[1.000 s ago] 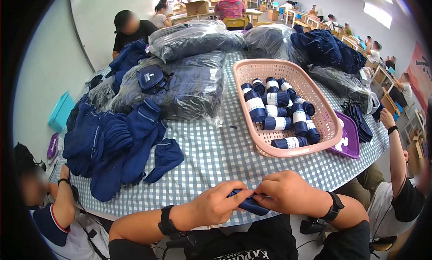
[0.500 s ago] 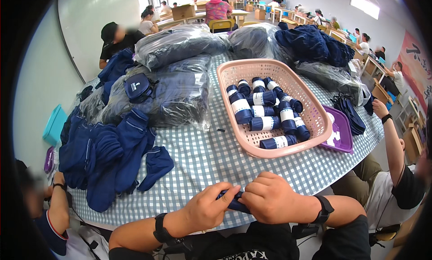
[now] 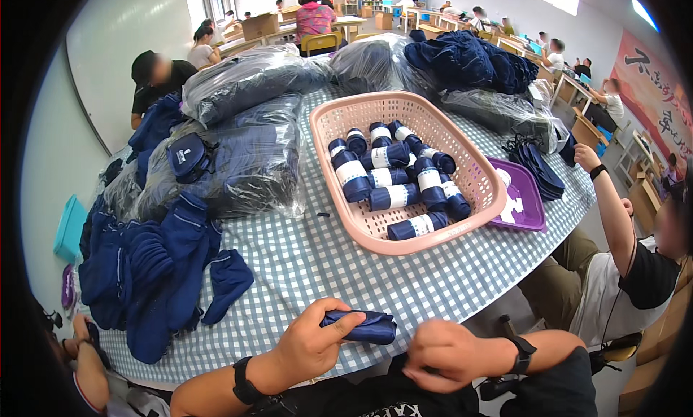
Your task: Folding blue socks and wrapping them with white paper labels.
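Gripped in my left hand (image 3: pixel 312 341), fingers closed and thumb on top, is a tight navy fabric roll (image 3: pixel 369 328) without a paper band. It sits above the table's near edge. My right hand (image 3: pixel 442 353) is just right of the roll, apart from it, with bent fingers slightly smeared by motion; whether it holds anything is hidden. Beyond my hands stands a pink plastic basket (image 3: pixel 346 218) holding several navy rolls (image 3: pixel 390 156) with white bands. To the left lies a heap of loose navy fabric pouches (image 3: pixel 155 255).
Plastic-wrapped navy bundles (image 3: pixel 253 161) line the far side of the checked tablecloth (image 3: pixel 289 273). A purple tray (image 3: pixel 530 200) with white pieces sits right of the basket, beside navy drawstring bags (image 3: pixel 534 168). Co-workers sit left and right; one person's arm (image 3: pixel 610 200) reaches in at the right.
My right hand has let go of the navy roll and moved slightly down and right. My left hand still holds the roll, now more exposed. The whole view has shifted a little.
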A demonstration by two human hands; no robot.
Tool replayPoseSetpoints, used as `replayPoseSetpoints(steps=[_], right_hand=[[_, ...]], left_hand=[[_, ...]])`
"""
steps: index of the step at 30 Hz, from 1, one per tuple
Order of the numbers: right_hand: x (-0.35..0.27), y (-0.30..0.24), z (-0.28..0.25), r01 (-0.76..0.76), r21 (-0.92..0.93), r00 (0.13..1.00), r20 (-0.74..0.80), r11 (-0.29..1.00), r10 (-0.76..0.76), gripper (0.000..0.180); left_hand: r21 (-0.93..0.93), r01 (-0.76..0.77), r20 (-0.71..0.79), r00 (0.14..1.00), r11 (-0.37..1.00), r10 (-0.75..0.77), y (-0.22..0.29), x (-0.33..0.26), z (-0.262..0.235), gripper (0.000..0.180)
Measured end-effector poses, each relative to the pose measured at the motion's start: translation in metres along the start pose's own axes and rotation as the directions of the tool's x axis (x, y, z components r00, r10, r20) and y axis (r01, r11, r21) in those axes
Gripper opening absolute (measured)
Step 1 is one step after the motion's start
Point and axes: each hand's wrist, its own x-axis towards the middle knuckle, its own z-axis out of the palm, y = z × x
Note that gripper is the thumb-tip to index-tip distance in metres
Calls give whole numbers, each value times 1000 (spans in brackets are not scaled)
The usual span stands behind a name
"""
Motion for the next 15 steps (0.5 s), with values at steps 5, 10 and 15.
replayPoseSetpoints(steps=[5, 10, 15], right_hand=[[-137, 11, 20, -736, 621, 625, 471, 269, 622, 13], [-331, 27, 70, -894, 145, -311, 482, -424, 819, 25], [-493, -4, 145, -993, -26, -119, 219, -116, 968, 27]], left_hand=[[-90, 81, 5, 997, 993, -81, -7, 5, 7, 49], [-121, 50, 13, 999, 991, -49, -6, 0, 2, 55], [-171, 76, 6, 997, 982, -77, -6, 2, 6, 46]])
